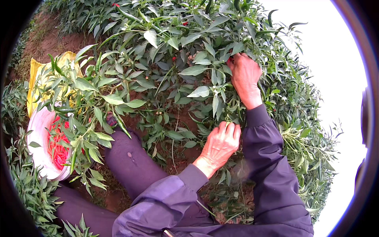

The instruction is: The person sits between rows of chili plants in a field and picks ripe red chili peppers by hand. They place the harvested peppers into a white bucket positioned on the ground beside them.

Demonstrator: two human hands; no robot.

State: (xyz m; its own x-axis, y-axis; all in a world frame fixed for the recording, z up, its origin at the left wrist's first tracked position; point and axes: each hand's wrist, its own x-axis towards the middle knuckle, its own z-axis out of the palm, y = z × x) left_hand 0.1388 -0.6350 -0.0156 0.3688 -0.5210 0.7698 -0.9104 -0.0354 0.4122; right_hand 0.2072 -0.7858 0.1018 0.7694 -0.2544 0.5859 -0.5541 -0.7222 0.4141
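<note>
My right hand [245,77] reaches into the leaves of a chili pepper plant [192,71]. Its fingers are bent around a bit of a red chili pepper [229,60], and leaves partly cover the fingertips. Lower down, my left hand [219,148] is curled with its back towards me, close to the stems. A pale green bit of plant shows between its fingers; the palm is hidden. To the left, a whitish bucket [38,142] holds many red chili peppers [59,148], partly behind a leafy branch [97,97] with green chilies.
A yellow sack [35,89] lies behind the bucket. My bent knee [121,145] in dark trousers is beside the branch. Reddish soil [44,38] shows between the rows, and dense pepper plants [302,118] rise on the right. Green chilies [127,13] hang at the top.
</note>
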